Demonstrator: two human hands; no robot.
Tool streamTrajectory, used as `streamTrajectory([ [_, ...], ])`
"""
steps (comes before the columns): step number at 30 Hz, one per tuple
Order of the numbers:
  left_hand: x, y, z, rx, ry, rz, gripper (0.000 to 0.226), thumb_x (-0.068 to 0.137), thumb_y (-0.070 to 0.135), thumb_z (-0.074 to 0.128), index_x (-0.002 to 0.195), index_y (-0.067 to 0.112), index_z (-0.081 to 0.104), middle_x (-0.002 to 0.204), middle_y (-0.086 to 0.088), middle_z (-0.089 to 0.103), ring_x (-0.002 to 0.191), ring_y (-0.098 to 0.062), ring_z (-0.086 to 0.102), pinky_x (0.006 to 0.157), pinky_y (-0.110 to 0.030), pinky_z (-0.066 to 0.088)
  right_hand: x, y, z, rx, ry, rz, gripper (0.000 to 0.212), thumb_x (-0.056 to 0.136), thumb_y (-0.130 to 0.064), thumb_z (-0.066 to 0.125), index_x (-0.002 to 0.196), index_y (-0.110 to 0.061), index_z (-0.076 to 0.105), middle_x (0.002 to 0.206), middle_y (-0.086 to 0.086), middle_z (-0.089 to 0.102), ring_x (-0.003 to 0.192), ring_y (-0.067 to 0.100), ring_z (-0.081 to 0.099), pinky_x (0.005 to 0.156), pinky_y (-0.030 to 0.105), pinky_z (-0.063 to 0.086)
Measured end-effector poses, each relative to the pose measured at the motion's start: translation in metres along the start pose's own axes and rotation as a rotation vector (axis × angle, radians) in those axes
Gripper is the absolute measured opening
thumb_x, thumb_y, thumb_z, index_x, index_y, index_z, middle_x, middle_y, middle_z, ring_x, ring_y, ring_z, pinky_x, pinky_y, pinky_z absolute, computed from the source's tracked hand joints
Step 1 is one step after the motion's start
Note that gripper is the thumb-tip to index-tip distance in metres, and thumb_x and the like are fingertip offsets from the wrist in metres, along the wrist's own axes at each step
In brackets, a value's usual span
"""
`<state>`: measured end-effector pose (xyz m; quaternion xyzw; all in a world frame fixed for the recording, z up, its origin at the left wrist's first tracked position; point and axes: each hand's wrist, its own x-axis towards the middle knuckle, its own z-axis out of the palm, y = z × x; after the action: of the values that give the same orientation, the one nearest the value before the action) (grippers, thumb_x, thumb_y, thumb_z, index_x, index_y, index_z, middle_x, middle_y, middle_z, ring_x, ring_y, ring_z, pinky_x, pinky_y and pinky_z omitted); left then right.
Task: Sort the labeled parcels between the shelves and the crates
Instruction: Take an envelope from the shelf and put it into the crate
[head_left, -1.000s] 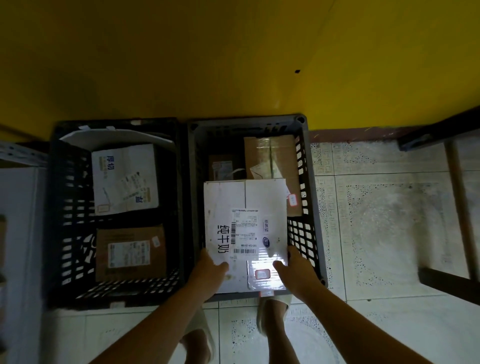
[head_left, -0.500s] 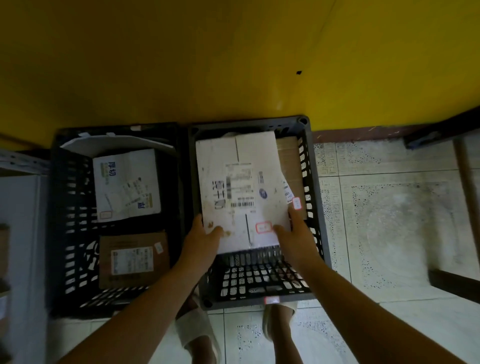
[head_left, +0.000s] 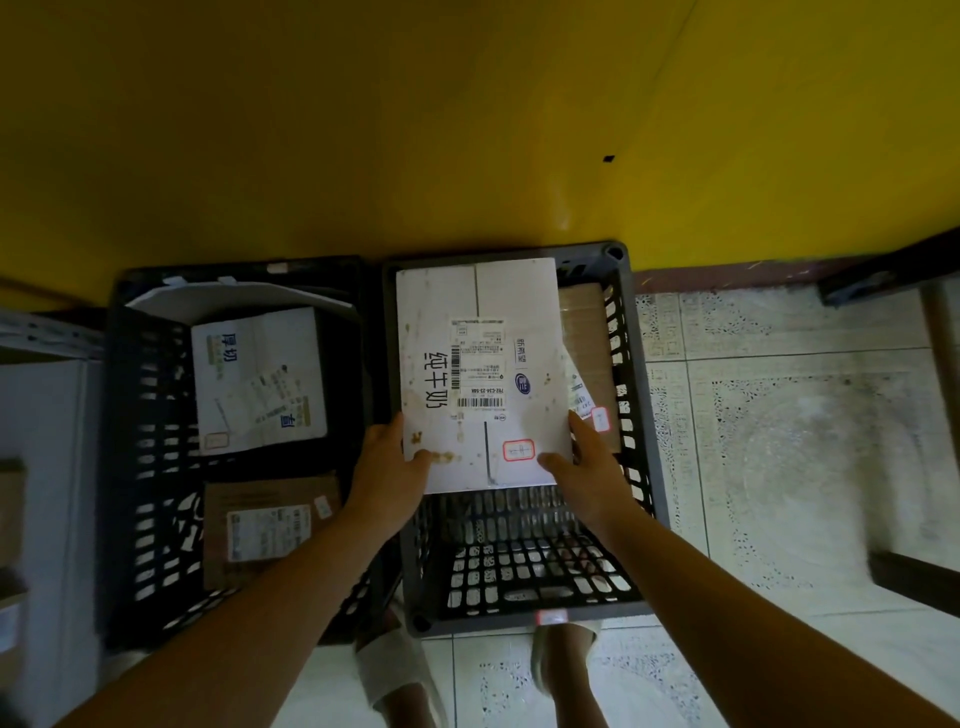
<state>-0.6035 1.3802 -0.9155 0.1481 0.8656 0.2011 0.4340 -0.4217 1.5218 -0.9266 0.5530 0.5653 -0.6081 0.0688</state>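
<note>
A white labeled box (head_left: 478, 364) lies in the far half of the right grey crate (head_left: 636, 415), over a brown carton (head_left: 584, 353). My left hand (head_left: 389, 467) grips its near left corner, thumb on top. Its near right corner is held by my right hand (head_left: 582, 467), thumb beside a red-framed sticker. The left black crate (head_left: 130, 441) holds a white parcel (head_left: 260, 379) and a brown parcel (head_left: 265, 519) with a label.
Both crates stand on a tiled floor (head_left: 779, 441) against a yellow wall (head_left: 415, 130). A light shelf unit (head_left: 41, 389) is at the left edge, dark furniture legs (head_left: 914, 571) at the right. My sandalled feet (head_left: 405, 670) are just before the crates.
Both hands have carried the white box from the crate's near end toward the wall, leaving the near half of the crate floor bare.
</note>
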Motion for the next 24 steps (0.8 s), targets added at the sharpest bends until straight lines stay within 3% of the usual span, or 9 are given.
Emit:
streamTrajectory([
  [5,0.001,0.000,0.002,-0.018,-0.004,-0.016,0.053,0.102,0.019,0.053,0.153,0.020,0.037,0.143,-0.013,0.042,0.128,-0.029,0.050,0.108,-0.035,0.040,0.003,-0.001,-0.004,-0.027,-0.045,0.018,0.066,0.097,-0.014,0.059,0.154,-0.025,0.028,0.147,0.004,0.048,0.127,0.025,0.052,0.081,0.026,0.056],
  [9,0.000,0.000,0.003,-0.020,0.000,-0.019,0.055,0.102,0.020,0.053,0.154,0.021,0.036,0.144,-0.012,0.043,0.128,-0.029,0.050,0.105,-0.035,0.042,-0.004,-0.005,-0.002,0.009,-0.076,-0.005,0.072,0.098,-0.011,0.058,0.156,-0.028,0.020,0.148,0.000,0.045,0.134,0.024,0.045,0.108,0.044,0.046],
  [11,0.000,-0.001,0.004,-0.029,0.006,-0.019,0.052,0.102,0.021,0.054,0.152,0.022,0.039,0.142,-0.012,0.045,0.126,-0.028,0.052,0.105,-0.036,0.043,-0.007,-0.006,-0.002,0.009,-0.086,-0.024,0.074,0.098,-0.007,0.057,0.156,-0.029,0.016,0.139,-0.007,0.043,0.130,0.019,0.042,0.110,0.045,0.041],
  [13,0.000,-0.003,0.004,-0.059,0.007,-0.027,0.048,0.101,0.021,0.054,0.148,0.022,0.045,0.143,-0.011,0.046,0.126,-0.027,0.053,0.105,-0.037,0.045,-0.008,-0.006,-0.003,0.015,-0.094,-0.017,0.076,0.098,-0.006,0.056,0.157,-0.029,0.014,0.135,-0.007,0.041,0.127,0.018,0.042,0.103,0.038,0.047],
  [16,0.000,-0.008,0.005,-0.100,0.000,-0.033,0.047,0.100,0.023,0.057,0.146,0.021,0.048,0.143,-0.009,0.048,0.125,-0.026,0.054,0.105,-0.037,0.047,-0.005,-0.003,-0.003,0.011,-0.111,0.003,0.077,0.098,-0.007,0.056,0.157,-0.030,0.013,0.137,-0.004,0.043,0.113,0.015,0.051,0.069,0.018,0.056],
  [17,0.000,-0.009,0.005,-0.118,-0.002,-0.033,0.047,0.099,0.023,0.058,0.145,0.022,0.049,0.143,-0.008,0.049,0.125,-0.025,0.054,0.105,-0.039,0.048,-0.004,-0.002,-0.004,0.010,-0.112,0.006,0.078,0.098,-0.008,0.057,0.158,-0.030,0.013,0.140,-0.004,0.043,0.112,0.015,0.053,0.070,0.020,0.057],
  [20,-0.001,-0.011,0.004,-0.150,-0.002,-0.027,0.048,0.098,0.023,0.059,0.145,0.022,0.050,0.142,-0.005,0.050,0.126,-0.024,0.054,0.107,-0.044,0.049,-0.002,0.001,-0.004,0.018,-0.112,0.005,0.078,0.097,-0.011,0.059,0.157,-0.033,0.016,0.152,0.002,0.043,0.133,0.027,0.048,0.101,0.046,0.053],
  [22,-0.001,-0.012,0.004,-0.170,-0.001,-0.046,0.047,0.097,0.021,0.059,0.144,0.021,0.051,0.140,-0.004,0.052,0.124,-0.023,0.056,0.106,-0.044,0.049,-0.002,0.002,-0.005,0.037,-0.112,0.022,0.073,0.097,-0.013,0.059,0.156,-0.031,0.020,0.149,0.003,0.046,0.131,0.029,0.050,0.096,0.043,0.056],
  [24,-0.002,-0.014,0.006,-0.208,0.003,-0.080,0.042,0.097,0.018,0.057,0.140,0.019,0.056,0.135,-0.005,0.058,0.118,-0.024,0.060,0.099,-0.040,0.053,-0.005,0.002,-0.006,0.060,-0.084,0.040,0.064,0.097,-0.011,0.058,0.153,-0.025,0.030,0.142,0.002,0.053,0.122,0.028,0.057,0.076,0.026,0.060],
])
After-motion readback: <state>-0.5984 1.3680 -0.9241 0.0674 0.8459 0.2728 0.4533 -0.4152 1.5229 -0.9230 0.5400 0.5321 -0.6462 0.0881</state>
